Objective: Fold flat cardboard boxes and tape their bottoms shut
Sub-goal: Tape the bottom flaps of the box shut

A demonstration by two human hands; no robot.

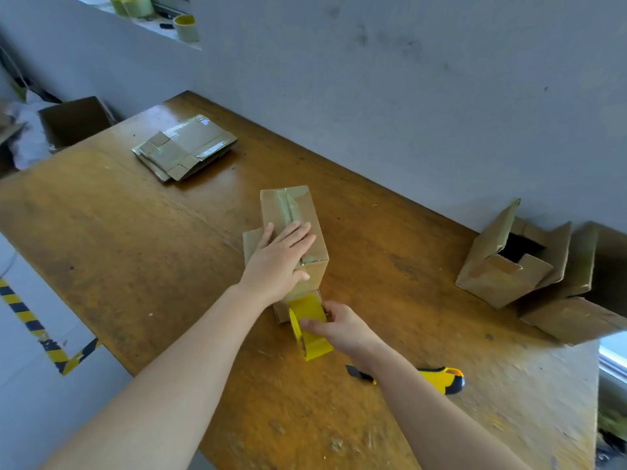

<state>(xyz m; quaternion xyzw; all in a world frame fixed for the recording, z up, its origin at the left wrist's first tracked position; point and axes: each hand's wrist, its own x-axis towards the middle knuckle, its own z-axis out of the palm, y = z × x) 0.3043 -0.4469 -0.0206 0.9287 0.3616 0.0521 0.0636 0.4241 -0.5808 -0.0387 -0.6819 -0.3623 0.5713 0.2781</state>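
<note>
Box (298, 212) sits bottom-up mid table (135, 232), tape strip running down the centre seam. My L hand (278, 259) lies flat on top of it, fingers straight and spread over the strip, thumb hooked over the near edge; it's pressing, not gripping. My R hand (342, 329) has fingers curled round the yellow roll (310, 329), held low at the box's near end face, just off the table. Can't tell if the tape is cut from the roll yet; I'd guess not.

What could go wrong, as I judge it:
- Strip already looks ridged along the seam, w/ a crease near the far end. If I pull the roll at an angle, more wrinkles, and flaps won't seal tight.
- Box is light, and only my L palm pins it. Tug too hard w/ the R hand and it slides or tips toward me, peeling the tape off the top.
- Tail down the near face could end up too short if I tear early, so the bottom may pop open under load.
- Knife (441, 379) lies just behind my R forearm, blade end looks exposed. Pulling my arm back blind could catch it or knock it off the edge.
- Tape may fold back & stick to itself once cut.

Flat stack (185, 147) waits at the far left.
</note>
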